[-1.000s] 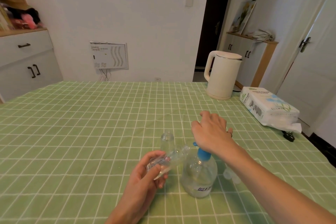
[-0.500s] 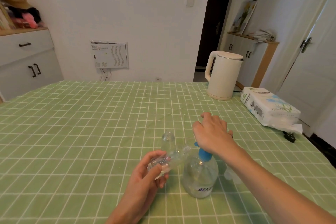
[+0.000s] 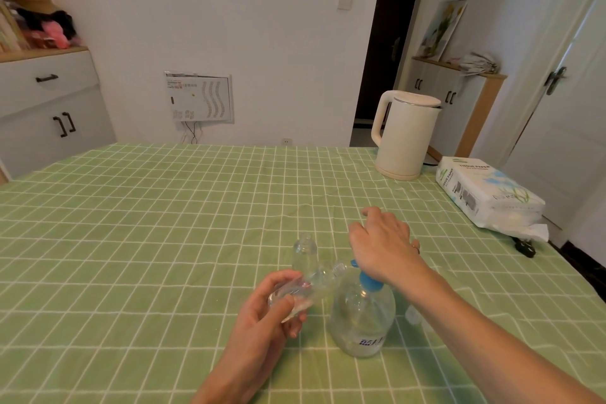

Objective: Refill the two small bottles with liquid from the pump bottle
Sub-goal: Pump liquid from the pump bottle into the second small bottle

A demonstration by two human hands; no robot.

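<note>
Green checked cloth covers the bench [image 3: 164, 239]. Left hand [image 3: 262, 321] grips a small bottle [image 3: 311, 284], tilted toward the pump bottle [image 3: 362, 315]; right hand [image 3: 383, 243], fingers loosely spread, presses its pump. Second small bottle [image 3: 304, 251] stands just behind.

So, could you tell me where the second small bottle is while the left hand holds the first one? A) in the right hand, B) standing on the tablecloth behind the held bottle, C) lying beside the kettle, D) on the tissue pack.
B: the second small bottle stands upright on the tablecloth, just beyond the tilted one in the left hand.
</note>
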